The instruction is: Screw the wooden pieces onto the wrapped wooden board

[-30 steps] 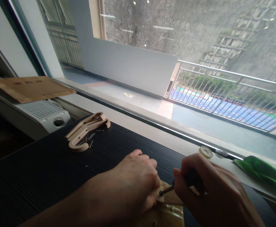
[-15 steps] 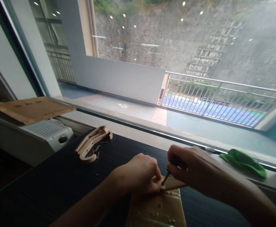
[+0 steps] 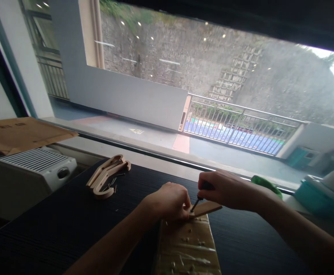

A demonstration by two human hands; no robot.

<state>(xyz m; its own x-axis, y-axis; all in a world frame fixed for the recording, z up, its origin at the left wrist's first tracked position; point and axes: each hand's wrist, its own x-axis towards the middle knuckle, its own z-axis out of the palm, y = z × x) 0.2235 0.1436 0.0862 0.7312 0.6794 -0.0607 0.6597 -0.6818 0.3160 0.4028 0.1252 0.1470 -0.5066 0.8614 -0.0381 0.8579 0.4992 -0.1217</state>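
Observation:
My left hand [image 3: 169,201] is closed, pressing on a small wooden piece [image 3: 205,208] that lies at the far end of a wooden board [image 3: 187,245] covered in clear film. My right hand [image 3: 227,189] is wrapped round the dark handle of a screwdriver [image 3: 199,195]. Its tip points down at the wooden piece, right beside my left fingers. Small holes or screws dot the board. Two curved wooden hooks [image 3: 106,175] lie stacked on the black table [image 3: 55,225] to the left, with several loose screws beside them.
A white heater [image 3: 29,172] with a brown cardboard envelope [image 3: 20,131] on top stands at the left. A green cloth [image 3: 266,184] lies on the window sill, and a teal and white object [image 3: 324,193] sits at the right. A large window runs along the back.
The view has tilted up and pulled back, so both hands sit smaller and nearer the middle. The screwdriver has tipped from nearly level to steeply upright. More of the film-covered board shows.

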